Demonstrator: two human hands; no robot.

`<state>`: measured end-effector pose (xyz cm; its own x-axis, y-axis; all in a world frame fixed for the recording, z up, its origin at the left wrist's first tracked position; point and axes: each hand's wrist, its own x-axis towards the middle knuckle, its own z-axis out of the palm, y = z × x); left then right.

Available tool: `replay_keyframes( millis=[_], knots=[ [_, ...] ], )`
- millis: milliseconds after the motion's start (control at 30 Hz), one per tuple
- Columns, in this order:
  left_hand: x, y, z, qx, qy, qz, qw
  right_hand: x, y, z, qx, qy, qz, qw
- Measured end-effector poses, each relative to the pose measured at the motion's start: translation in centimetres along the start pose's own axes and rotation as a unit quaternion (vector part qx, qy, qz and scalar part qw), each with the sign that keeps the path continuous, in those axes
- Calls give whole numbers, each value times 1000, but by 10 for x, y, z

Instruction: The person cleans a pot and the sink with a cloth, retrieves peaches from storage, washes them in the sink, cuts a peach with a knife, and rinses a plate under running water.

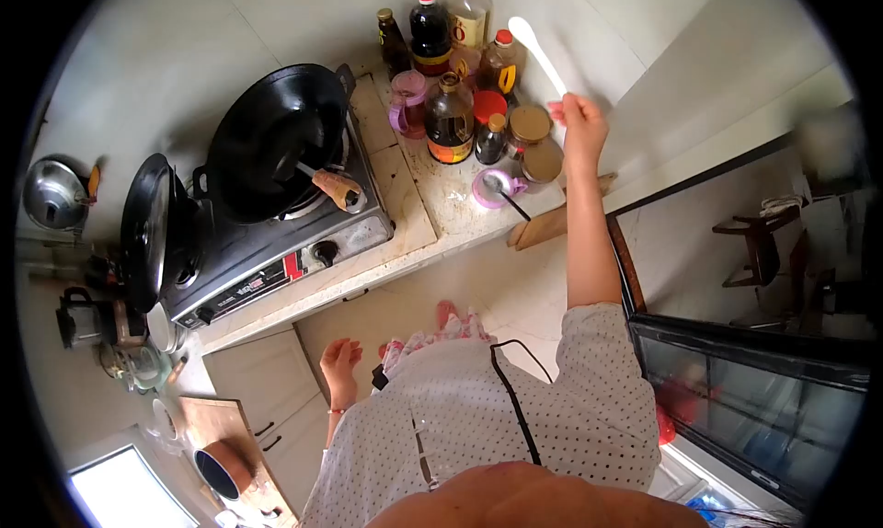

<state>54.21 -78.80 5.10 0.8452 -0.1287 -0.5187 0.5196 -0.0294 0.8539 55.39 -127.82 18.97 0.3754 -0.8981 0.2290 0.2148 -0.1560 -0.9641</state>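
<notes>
White spoon (543, 61) at one o'clock, beside the red-capped bottle (498, 75); it looks light, stiff, smooth, best taken by the handle, where the right hand (583, 131) grips it. Left hand (340, 358), half past seven: loosely spread, empty.

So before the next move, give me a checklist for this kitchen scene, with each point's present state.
1. White long-handled spoon gripped in the right hand: ok.
2. Left hand free of any object: ok, fingers loosely curled.
3. Round black wok standing on the black-topped gas stove: ok.
4. Wok free of utensils: not ok, a metal utensil with a brown handle lies in it.
5. Flame under the wok out: cannot tell, the wok hides the burner.
6. Small pink-rimmed container free of utensils: not ok, a dark-handled spoon sits in it.
</notes>
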Motion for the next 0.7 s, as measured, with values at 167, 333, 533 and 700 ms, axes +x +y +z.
replay_keyframes(
  millis=[167,333,533,700],
  knots=[
    [-2,-13,-6,-24,22,12,999,46,-61,34,-52,49,-176,982],
    [-10,-26,-11,-54,60,1,997,107,-87,43,-160,125,-350,914],
    [-14,-43,-17,-58,103,-19,993,145,-99,57,-320,106,-325,884],
    [-19,-52,-22,-70,112,-15,991,166,-82,73,-463,81,-321,822]
  ],
)
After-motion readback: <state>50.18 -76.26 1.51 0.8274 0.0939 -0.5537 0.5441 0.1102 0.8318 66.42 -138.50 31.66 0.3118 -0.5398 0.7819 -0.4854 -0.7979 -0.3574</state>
